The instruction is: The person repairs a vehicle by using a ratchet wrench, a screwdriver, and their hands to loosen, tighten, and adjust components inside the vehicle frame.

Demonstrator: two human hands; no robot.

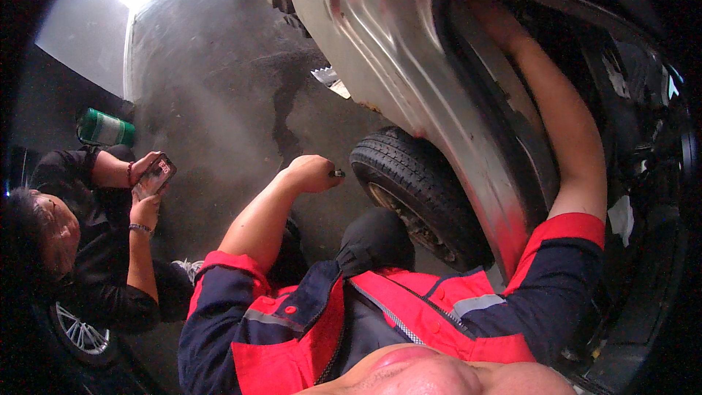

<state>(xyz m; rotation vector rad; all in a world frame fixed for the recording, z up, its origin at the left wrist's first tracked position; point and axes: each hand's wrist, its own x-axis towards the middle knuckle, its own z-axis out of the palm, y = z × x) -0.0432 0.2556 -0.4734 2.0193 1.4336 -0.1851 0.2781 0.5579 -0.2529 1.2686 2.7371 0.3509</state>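
Note:
My left hand (pixel 311 173) is closed in front of the tyre, over the floor. A small dark piece with a shiny end (pixel 337 173) sticks out of its fist; its kind I cannot make out. Deep in the shadowed opening of the vehicle body, behind the silver door-frame panel (pixel 409 51), is my right hand (pixel 493 22). Its fingers are lost in the dark there, so what they touch is hidden. My right forearm lies along the inner side of the panel. A black tyre (pixel 413 186) with a rusty-looking rim stands beneath the panel's lower edge.
A person in dark clothes (pixel 95 241) crouches close on the left, holding a phone (pixel 157 173) in both hands. Behind them a green cylindrical container (pixel 106 128) stands near the wall. A spoked wheel (pixel 82 329) shows at lower left. Dark stains mark the grey floor (pixel 212 80).

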